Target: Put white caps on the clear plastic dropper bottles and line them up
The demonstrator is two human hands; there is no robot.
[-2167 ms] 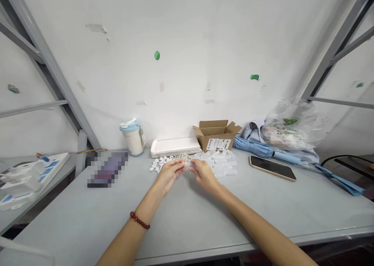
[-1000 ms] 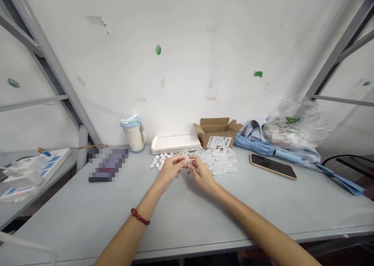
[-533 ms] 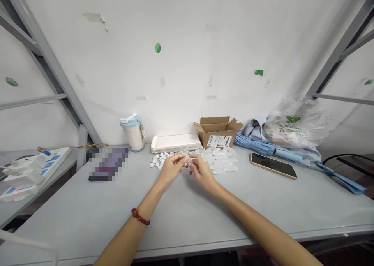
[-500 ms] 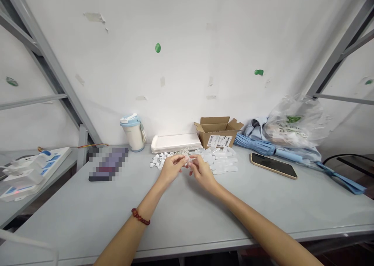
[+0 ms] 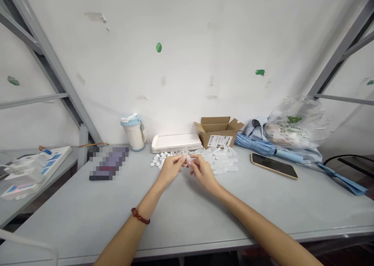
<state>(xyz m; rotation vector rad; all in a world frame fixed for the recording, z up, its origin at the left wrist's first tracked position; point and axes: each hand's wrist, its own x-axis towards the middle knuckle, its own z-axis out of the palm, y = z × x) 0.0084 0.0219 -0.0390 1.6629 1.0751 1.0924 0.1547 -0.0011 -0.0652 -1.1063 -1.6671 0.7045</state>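
Observation:
My left hand (image 5: 169, 170) and my right hand (image 5: 205, 175) meet above the table, thumbs and fingers pinched around one small whitish piece (image 5: 187, 158). Fingers cover most of it, so its kind cannot be made out. Small white caps (image 5: 159, 159) lie loosely behind and left of my left hand. Beyond my fingertips is a tangle of thin white cords (image 5: 187, 150). Several translucent, flat plastic pieces (image 5: 223, 161) are spread beside and behind my right hand.
An opened cardboard box (image 5: 219, 135) and a white tray-like stack (image 5: 177, 142) stand by the wall. Left are a cup (image 5: 133, 133) and a pixelated dark object (image 5: 109, 164). A phone (image 5: 274, 166), folded blue umbrella (image 5: 263, 146) and plastic bag (image 5: 298, 122) lie right.
Both hands keep nearly the same place and pinch, with only slight finger movement at the small piece. The whole view has shifted very slightly.

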